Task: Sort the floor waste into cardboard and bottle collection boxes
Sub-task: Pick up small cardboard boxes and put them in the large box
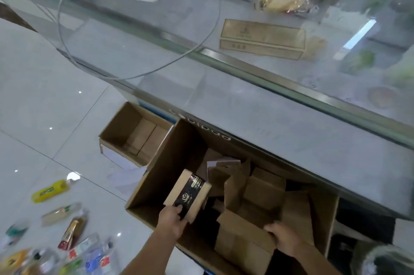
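White tile floor (pixel 44 95): left hand (pixel 171 218) grips a small carton (pixel 188 195) over the big cardboard box (pixel 143 187), right hand (pixel 283 239) holds a flap (pixel 244 236). Drop next; bottles (pixel 50 191) wait.

A large open brown cardboard box (pixel 152 187) stood on the floor, holding flattened and folded brown cardboard pieces (pixel 253 194). Over its left rim tilted a small tan carton with a black label (pixel 188 196). Beyond its left corner sat a smaller open brown box (pixel 132 133). Left of it lay scattered plastic bottles (pixel 50 191).
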`<state>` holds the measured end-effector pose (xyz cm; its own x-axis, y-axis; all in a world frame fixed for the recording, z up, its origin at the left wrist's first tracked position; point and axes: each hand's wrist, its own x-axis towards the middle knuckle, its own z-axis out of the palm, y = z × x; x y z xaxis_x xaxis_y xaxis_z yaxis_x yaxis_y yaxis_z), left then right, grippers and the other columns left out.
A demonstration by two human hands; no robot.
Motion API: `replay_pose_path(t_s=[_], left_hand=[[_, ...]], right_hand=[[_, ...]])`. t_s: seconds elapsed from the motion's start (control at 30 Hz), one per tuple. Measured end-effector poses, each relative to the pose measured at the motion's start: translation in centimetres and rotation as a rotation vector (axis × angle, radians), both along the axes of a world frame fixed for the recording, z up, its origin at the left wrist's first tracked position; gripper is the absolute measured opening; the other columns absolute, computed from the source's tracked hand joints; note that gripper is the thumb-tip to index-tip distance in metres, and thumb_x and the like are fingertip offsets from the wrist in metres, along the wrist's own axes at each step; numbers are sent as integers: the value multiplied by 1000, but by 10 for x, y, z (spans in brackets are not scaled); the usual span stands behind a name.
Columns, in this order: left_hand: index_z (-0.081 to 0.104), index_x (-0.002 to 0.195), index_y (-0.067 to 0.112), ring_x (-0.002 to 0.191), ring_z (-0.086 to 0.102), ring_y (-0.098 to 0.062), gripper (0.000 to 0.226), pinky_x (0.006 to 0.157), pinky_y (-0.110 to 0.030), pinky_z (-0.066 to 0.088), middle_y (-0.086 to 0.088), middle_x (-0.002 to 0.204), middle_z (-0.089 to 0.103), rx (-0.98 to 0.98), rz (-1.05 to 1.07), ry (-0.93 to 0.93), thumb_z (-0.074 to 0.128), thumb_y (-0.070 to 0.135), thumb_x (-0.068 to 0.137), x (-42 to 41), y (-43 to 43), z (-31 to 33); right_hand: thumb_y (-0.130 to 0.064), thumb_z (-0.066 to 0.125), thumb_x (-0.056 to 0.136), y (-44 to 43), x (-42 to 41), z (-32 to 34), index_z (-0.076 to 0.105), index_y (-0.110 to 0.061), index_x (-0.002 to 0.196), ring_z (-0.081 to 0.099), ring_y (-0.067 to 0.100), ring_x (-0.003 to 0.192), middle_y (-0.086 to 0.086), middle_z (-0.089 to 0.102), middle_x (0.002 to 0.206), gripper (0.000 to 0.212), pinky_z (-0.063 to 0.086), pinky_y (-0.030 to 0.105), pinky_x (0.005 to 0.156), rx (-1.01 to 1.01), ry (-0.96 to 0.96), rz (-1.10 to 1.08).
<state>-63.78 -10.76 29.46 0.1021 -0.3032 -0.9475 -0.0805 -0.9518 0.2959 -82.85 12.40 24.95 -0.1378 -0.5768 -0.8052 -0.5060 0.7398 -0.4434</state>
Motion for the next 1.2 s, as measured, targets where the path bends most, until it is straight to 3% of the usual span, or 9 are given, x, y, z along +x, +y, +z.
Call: replay_pose_path(t_s=[0.07,0.17,0.23,0.33,0.53,0.7,0.83,0.93,1.2], left_hand=[[37,141,4,120,44,-27,47,102,-41,36,-13,142,44,-8,1,-9,36,-10,97,-5,-6,-10],[36,143,2,136,37,-30,47,112,-45,28,-17,147,40,-20,11,-55,35,-10,98,-15,-15,-17],[34,144,1,141,30,-31,47,113,-45,27,-19,150,36,-22,28,-57,34,-10,98,-24,-18,-19],[34,144,0,141,29,-32,47,111,-45,30,-19,151,33,-38,-32,-120,34,-10,98,-34,-22,-26],[38,143,7,136,38,-35,49,110,-49,33,-18,143,43,73,60,34,50,1,95,-44,-28,-56],[26,147,6,128,42,-37,66,108,-43,37,-21,140,43,77,-507,-200,60,9,91,-14,-12,-74],[23,151,16,132,40,-31,62,111,-43,36,-13,145,38,-149,-1219,-316,47,15,94,11,-9,-50],[24,151,19,146,18,-27,60,119,-45,17,-7,155,27,-289,-1618,-372,42,20,94,23,-22,-11],[21,152,18,146,17,-27,57,118,-46,14,-7,156,27,-384,-1523,-498,36,24,98,130,-69,70]], right_hand=[[-7,51,95,-13,2,0,61,-26,86,58,-5,82,12,64,112,23,36,3,73,4,-82,-72],[5,45,94,-23,2,2,63,-11,98,62,24,98,32,59,115,25,40,5,58,1,76,74],[0,46,96,-22,-2,1,63,-2,115,56,18,107,15,62,112,25,40,4,70,-38,54,87],[-13,53,96,-10,-11,5,57,-17,123,46,1,107,-8,53,119,28,32,4,90,-67,89,5],[-19,64,88,7,-26,-13,39,-53,100,47,5,124,-16,51,120,43,33,14,101,143,161,62],[-29,77,72,23,-35,-15,36,-19,145,34,22,139,5,40,146,84,24,27,115,265,211,119],[-25,48,98,-43,-29,49,24,-17,149,30,18,141,4,30,153,57,24,26,116,328,275,81],[-21,40,100,-94,-15,82,47,-16,136,49,18,126,4,50,139,37,40,28,103,315,438,254],[-27,44,95,-257,138,136,49,-18,132,51,27,125,7,54,134,38,43,36,100,-32,425,623]])
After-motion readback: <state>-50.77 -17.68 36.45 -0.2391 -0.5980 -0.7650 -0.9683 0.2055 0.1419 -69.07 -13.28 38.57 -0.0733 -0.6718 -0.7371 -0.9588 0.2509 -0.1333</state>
